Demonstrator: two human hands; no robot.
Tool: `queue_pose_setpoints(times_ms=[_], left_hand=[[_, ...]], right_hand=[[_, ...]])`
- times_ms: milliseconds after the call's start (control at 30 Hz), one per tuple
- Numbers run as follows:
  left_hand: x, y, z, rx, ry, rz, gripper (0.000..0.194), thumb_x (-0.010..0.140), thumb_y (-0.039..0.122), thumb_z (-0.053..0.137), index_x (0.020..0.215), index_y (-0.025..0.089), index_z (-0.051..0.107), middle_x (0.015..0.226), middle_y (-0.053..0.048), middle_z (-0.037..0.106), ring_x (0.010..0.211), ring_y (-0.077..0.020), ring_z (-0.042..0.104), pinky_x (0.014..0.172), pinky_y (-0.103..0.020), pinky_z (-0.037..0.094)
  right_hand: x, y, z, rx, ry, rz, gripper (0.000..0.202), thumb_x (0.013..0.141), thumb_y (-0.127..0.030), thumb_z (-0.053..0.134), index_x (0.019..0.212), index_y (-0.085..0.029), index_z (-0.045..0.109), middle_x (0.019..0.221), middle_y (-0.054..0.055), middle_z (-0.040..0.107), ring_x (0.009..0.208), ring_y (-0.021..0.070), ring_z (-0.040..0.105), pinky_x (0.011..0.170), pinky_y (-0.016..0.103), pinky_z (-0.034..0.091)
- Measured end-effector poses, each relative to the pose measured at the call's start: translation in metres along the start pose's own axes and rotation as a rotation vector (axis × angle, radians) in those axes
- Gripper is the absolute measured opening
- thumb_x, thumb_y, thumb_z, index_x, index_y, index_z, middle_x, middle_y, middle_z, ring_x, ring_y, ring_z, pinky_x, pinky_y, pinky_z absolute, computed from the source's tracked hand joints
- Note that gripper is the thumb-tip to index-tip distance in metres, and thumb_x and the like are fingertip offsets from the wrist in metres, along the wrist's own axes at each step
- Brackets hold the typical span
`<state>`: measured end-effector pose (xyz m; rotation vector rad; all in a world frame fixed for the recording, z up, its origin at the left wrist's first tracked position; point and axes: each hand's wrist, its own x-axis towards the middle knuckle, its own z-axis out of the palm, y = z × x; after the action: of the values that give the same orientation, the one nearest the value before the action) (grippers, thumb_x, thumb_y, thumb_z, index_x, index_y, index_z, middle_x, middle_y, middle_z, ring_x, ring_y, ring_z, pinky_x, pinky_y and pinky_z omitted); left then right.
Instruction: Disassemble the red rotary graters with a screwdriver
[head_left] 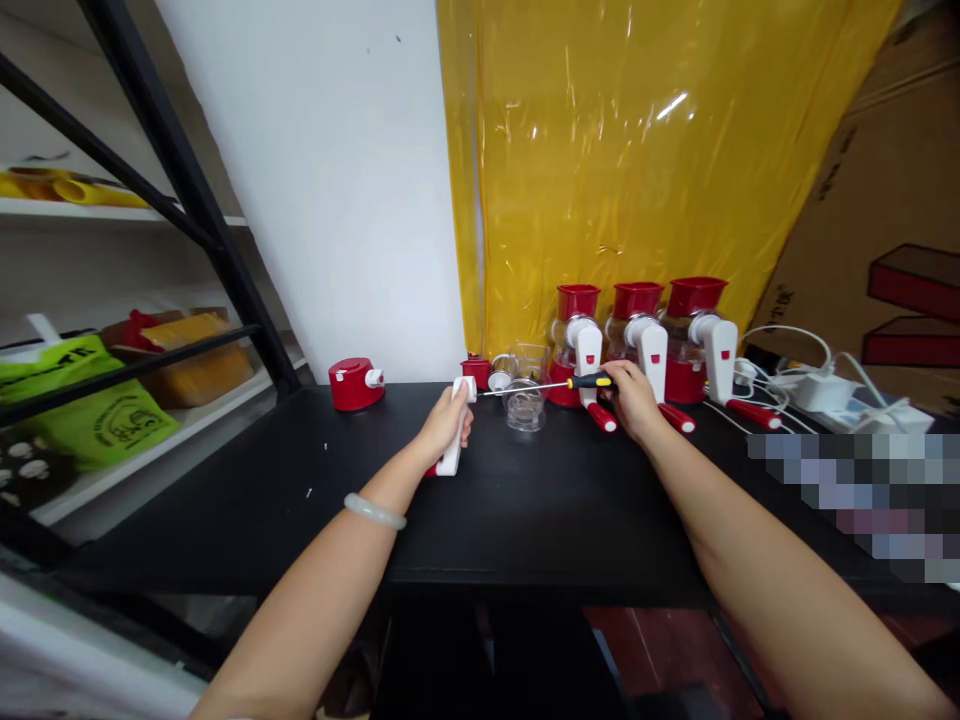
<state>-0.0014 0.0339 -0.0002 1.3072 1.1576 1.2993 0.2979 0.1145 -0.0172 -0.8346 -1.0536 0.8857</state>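
Note:
My left hand (441,425) is closed around a white crank handle (451,458) with a red grip, held above the black table. In my right hand (632,400) is a screwdriver (589,381) with a yellow and black handle. Its shaft points left, and the tip meets the hub at the crank's upper end; whether it sits in a screw cannot be made out. Behind the shaft stands a clear plastic cup part (525,410). A small red hopper piece (475,368) and a whitish round part (499,374) are at the back.
Three red-and-white hand-crank graters (578,300) stand in a row at the right, cranks facing me. A red round base (357,385) sits at the back left. White cables and a power strip (862,405) lie far right. A black shelf frame (217,250) rises at left.

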Motion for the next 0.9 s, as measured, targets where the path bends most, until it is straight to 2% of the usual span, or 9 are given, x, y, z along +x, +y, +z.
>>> queue_pose_setpoints(times_ms=[100,167,267,333,467,600,700,800,900], left_hand=[[-0.001,0.0,0.001,-0.001,-0.01,-0.005,0.051,0.082,0.073,0.052,0.09,0.024,0.038,0.052,0.011,0.042,0.034,-0.007,0.036,0.034,-0.017,0.033],[0.0,0.0,0.0,0.003,-0.009,0.001,0.051,0.083,0.073,0.052,0.09,0.024,0.038,0.051,0.011,0.042,0.034,-0.0073,0.037,0.034,-0.018,0.033],[0.002,-0.001,-0.001,0.008,0.004,0.023,0.051,0.083,0.073,0.051,0.091,0.024,0.039,0.051,0.011,0.042,0.035,-0.0079,0.037,0.033,-0.018,0.034],[0.003,-0.001,-0.002,0.008,0.016,0.035,0.051,0.083,0.074,0.05,0.092,0.024,0.039,0.051,0.011,0.042,0.035,-0.008,0.037,0.033,-0.018,0.034],[0.004,-0.001,-0.002,0.012,0.039,0.037,0.052,0.083,0.074,0.05,0.092,0.024,0.039,0.051,0.011,0.042,0.034,-0.0077,0.037,0.033,-0.018,0.034],[0.004,-0.002,-0.001,0.026,0.038,0.022,0.052,0.082,0.075,0.05,0.091,0.024,0.038,0.051,0.011,0.042,0.034,-0.0079,0.037,0.033,-0.018,0.034],[0.004,-0.002,-0.001,0.043,0.031,0.016,0.053,0.082,0.075,0.049,0.091,0.024,0.039,0.05,0.011,0.042,0.034,-0.0081,0.036,0.033,-0.018,0.034],[0.002,-0.001,-0.001,0.057,0.036,0.008,0.053,0.082,0.075,0.049,0.091,0.024,0.038,0.051,0.011,0.043,0.034,-0.0081,0.037,0.033,-0.018,0.034],[0.001,0.0,0.0,0.065,0.042,0.002,0.052,0.083,0.074,0.049,0.09,0.024,0.038,0.051,0.011,0.043,0.034,-0.008,0.037,0.032,-0.019,0.034]], right_hand=[[-0.002,-0.002,0.002,0.181,-0.034,0.043,0.028,0.057,-0.041,0.077,0.072,-0.024,0.061,0.068,-0.003,0.057,0.056,0.0113,0.05,0.046,0.024,0.04],[-0.003,-0.003,0.001,0.225,-0.06,0.04,0.029,0.06,-0.047,0.075,0.071,-0.024,0.063,0.07,-0.002,0.059,0.061,0.0128,0.054,0.048,0.023,0.042],[-0.003,-0.001,-0.001,0.107,-0.026,0.019,0.045,0.072,-0.067,0.062,0.067,-0.022,0.065,0.067,0.001,0.06,0.061,0.014,0.055,0.049,0.025,0.043],[-0.002,0.002,-0.003,-0.039,0.004,-0.001,0.052,0.075,-0.072,0.057,0.067,-0.021,0.066,0.061,0.001,0.059,0.054,0.0127,0.051,0.046,0.025,0.04],[0.001,0.007,-0.002,-0.071,-0.006,-0.006,0.042,0.071,-0.062,0.069,0.068,-0.021,0.064,0.054,-0.003,0.053,0.044,0.009,0.041,0.041,0.024,0.03],[0.0,0.006,0.003,0.113,-0.004,0.054,0.029,0.06,-0.044,0.078,0.069,-0.021,0.064,0.056,-0.004,0.054,0.047,0.0096,0.044,0.044,0.024,0.034],[-0.003,0.005,0.006,0.197,-0.001,0.081,0.027,0.054,-0.038,0.08,0.069,-0.022,0.063,0.059,-0.004,0.056,0.051,0.0111,0.048,0.045,0.023,0.036],[-0.004,0.009,0.005,0.203,0.028,0.09,0.034,0.061,-0.052,0.075,0.065,-0.022,0.061,0.059,-0.002,0.056,0.05,0.0117,0.049,0.044,0.024,0.038],[-0.002,0.014,0.002,0.069,0.078,0.088,0.05,0.072,-0.072,0.06,0.065,-0.022,0.059,0.052,-0.001,0.053,0.044,0.0121,0.046,0.041,0.026,0.036]])
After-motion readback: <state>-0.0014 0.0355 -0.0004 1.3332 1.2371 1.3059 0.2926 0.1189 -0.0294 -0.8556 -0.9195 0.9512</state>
